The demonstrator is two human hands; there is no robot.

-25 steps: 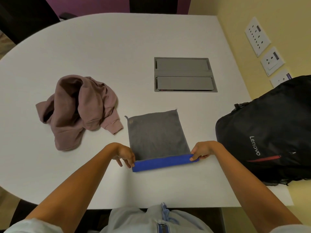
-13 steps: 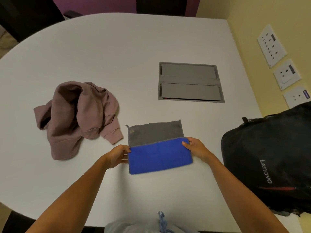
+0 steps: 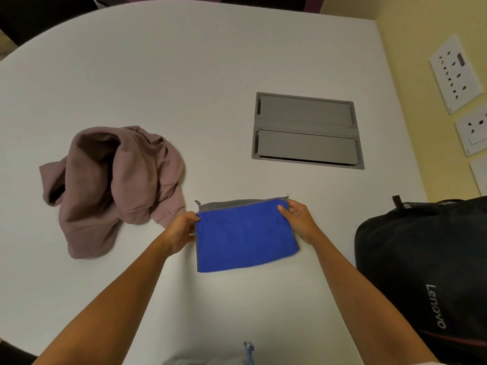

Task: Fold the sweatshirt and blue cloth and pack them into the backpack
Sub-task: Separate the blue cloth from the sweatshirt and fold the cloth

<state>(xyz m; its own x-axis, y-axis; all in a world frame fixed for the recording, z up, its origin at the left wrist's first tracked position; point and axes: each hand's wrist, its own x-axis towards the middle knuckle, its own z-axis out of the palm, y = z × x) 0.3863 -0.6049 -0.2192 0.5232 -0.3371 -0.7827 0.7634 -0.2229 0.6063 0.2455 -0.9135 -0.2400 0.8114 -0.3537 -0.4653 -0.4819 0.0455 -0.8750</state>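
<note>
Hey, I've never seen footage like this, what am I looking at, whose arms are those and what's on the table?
This is a camera worn on a person's head, looking down at their own bare arms; there is no machine. The left hand and right hand each pinch a far corner of a blue cloth, folded over on a white table. A crumpled pink sweatshirt lies to its left, a black backpack to its right. The grey cable hatch is built into the table.

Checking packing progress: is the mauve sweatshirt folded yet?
No, the mauve sweatshirt lies crumpled on the white table.
</note>
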